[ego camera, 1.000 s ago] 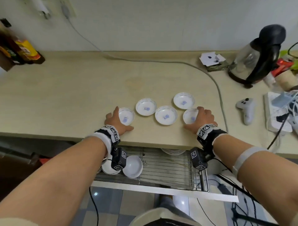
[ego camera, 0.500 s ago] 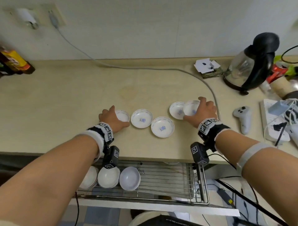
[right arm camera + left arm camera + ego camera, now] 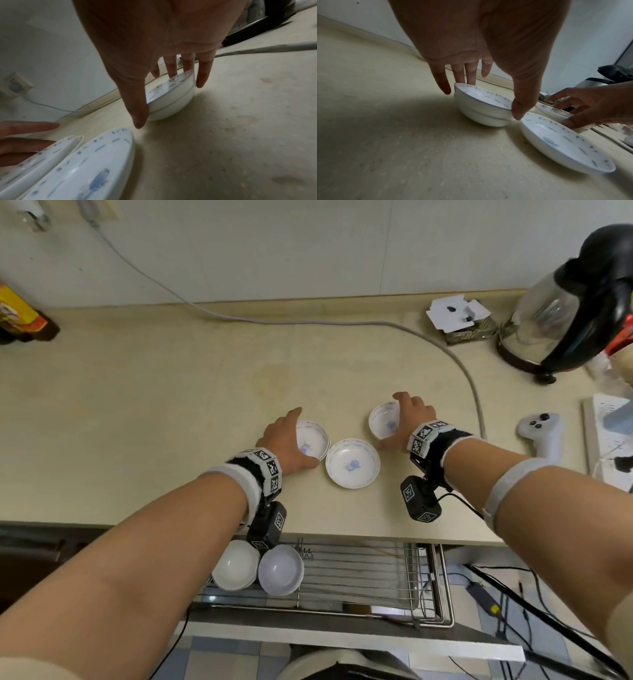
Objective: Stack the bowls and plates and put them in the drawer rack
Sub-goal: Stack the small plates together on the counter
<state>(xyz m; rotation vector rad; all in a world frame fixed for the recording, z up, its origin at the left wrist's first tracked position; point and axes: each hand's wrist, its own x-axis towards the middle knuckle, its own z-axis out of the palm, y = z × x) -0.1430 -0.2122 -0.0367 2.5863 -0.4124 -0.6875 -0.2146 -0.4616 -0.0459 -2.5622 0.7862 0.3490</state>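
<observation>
Head view: my left hand (image 3: 287, 440) has its thumb and fingers curled round a two-high stack of small dishes (image 3: 312, 440), and my right hand (image 3: 404, 422) grips a second pair (image 3: 384, 420) the same way, tilted a bit. One lone dish (image 3: 352, 463) sits flat on the counter (image 3: 171, 405) between them, rim touching the left stack at its 9 o'clock, with the right stack at 1 o'clock. I reckon the trick now is lifting one stack clear, centring it over the lone dish, then lowering it level so the rims don't clack. The drawer rack (image 3: 359, 577) waits open at 6 o'clock, plain white bowls (image 3: 257, 570) already on its left side.
</observation>
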